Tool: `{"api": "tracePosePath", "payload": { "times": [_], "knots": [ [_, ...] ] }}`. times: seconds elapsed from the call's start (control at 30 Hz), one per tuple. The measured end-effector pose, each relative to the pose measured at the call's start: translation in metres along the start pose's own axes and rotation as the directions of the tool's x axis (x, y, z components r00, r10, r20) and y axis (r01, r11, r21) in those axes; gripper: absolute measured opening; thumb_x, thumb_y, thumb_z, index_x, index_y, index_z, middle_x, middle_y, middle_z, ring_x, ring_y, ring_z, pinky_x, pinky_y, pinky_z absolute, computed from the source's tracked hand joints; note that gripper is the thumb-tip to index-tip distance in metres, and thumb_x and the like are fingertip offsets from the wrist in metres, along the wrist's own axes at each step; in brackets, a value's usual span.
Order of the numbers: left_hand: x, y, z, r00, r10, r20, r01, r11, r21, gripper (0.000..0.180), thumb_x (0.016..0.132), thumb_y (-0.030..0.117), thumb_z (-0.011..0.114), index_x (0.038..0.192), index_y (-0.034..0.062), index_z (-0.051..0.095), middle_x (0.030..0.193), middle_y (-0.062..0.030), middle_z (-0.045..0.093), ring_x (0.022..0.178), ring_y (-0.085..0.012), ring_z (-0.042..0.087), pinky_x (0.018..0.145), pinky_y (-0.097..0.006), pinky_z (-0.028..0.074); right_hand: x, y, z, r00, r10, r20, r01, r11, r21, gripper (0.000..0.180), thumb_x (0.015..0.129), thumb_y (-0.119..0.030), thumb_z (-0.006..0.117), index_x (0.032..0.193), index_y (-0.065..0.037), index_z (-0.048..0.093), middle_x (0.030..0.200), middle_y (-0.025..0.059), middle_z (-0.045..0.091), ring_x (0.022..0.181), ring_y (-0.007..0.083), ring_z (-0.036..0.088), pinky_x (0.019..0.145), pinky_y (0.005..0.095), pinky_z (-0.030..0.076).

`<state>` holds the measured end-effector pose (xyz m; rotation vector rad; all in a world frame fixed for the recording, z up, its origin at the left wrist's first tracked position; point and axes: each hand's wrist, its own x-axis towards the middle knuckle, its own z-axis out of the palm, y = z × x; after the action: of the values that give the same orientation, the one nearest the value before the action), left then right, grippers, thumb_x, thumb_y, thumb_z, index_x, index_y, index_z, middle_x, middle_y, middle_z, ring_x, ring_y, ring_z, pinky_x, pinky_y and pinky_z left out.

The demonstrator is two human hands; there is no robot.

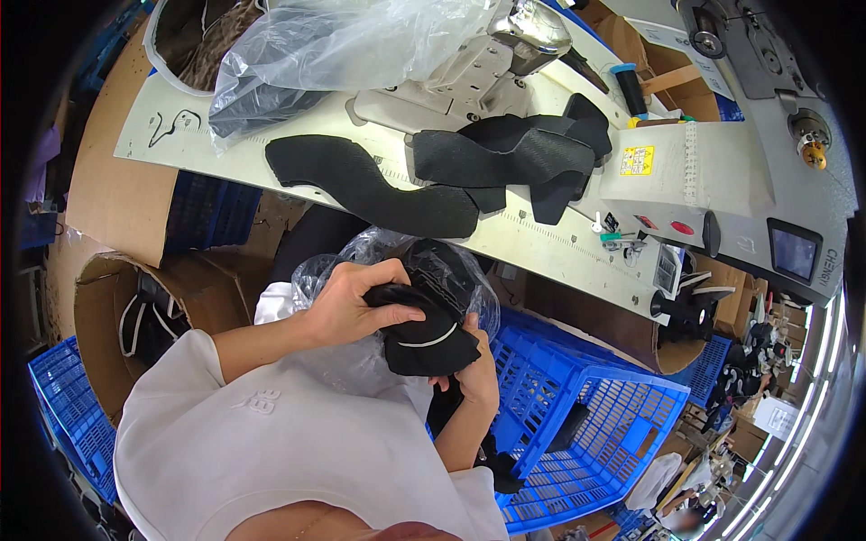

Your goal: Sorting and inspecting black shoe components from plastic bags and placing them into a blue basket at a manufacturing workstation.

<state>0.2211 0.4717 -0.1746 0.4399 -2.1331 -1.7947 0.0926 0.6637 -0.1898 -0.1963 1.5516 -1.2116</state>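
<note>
From where I stand, the person in the white shirt (289, 433) is bent over a black fabric piece (419, 347) with a thin white line of trim across it, held above the lap, just in front of the desk (564, 252). The left hand (361, 298) pinches its upper edge, thumb on the near face and fingers curled over the top. The right hand (476, 365) grips the lower right side, thumb up along the edge; its fingers go partly behind the cloth, so I can't quite tell how firmly they press. Right behind the piece sits a crumpled clear bag (489, 302) with more black material showing in it.

On the desk lies a long curved black strip (388, 198), touching a loose pile of black strips (505, 162) to its right. A large plastic sheet (352, 45) is heaped toward the far left, beside the metal machine parts. At the right stands a pale sewing machine (731, 167) with a small screen (796, 250). A blue crate (541, 383) is near the right hand, and over on the left, a cardboard box (216, 298) holds black pieces with white edging.
</note>
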Motion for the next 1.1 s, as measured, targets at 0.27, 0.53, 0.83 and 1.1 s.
{"api": "tracePosePath", "payload": {
  "times": [0.27,0.53,0.83,1.1],
  "knots": [
    [0.004,-0.008,0.006,0.999,0.028,-0.025,-0.027,1.000,0.006,0.031,0.080,0.023,0.081,0.087,0.0018,0.059,0.072,-0.0102,0.064,0.061,-0.0201,0.063,0.058,-0.029,0.048,0.003,-0.001,-0.007,0.999,-0.037,0.009,0.038,0.999,-0.012,0.079,0.104,-0.054,0.024,0.069,0.004,0.064,0.054,0.0134,0.062,0.039,0.0187,0.057,0.037,0.0272,0.046],
    [-0.005,-0.014,-0.007,1.000,0.011,-0.011,-0.010,0.998,0.055,0.033,0.083,0.024,0.078,0.091,0.0004,0.057,0.074,-0.0127,0.064,0.062,-0.0255,0.063,0.058,-0.032,0.048,0.001,0.004,-0.012,0.991,-0.112,-0.066,0.105,0.988,-0.111,0.063,0.105,-0.046,0.037,0.092,0.008,0.068,0.077,0.0134,0.069,0.067,0.0178,0.065,0.064,0.0275,0.051],
    [-0.045,-0.026,-0.025,0.980,-0.002,0.197,-0.056,0.957,0.285,0.045,0.090,0.026,0.066,0.125,0.0011,0.053,0.117,-0.0198,0.060,0.108,-0.0375,0.060,0.090,-0.043,0.048,0.002,0.020,0.018,0.834,-0.496,-0.240,0.078,0.537,-0.840,0.030,0.085,-0.017,0.070,0.110,0.001,0.067,0.111,0.0206,0.063,0.107,0.0390,0.059,0.094,0.0420,0.046],
    [-0.022,-0.003,-0.097,0.881,-0.040,0.471,-0.075,0.972,0.222,0.071,0.080,0.041,0.076,0.138,0.0085,0.049,0.144,-0.0188,0.045,0.133,-0.0400,0.041,0.108,-0.049,0.034,0.001,-0.014,0.026,0.746,-0.448,-0.493,0.099,0.806,-0.583,0.030,0.078,-0.009,0.076,0.105,0.000,0.068,0.105,0.0159,0.064,0.099,0.0272,0.063,0.075,0.0329,0.052]
  ]
}}
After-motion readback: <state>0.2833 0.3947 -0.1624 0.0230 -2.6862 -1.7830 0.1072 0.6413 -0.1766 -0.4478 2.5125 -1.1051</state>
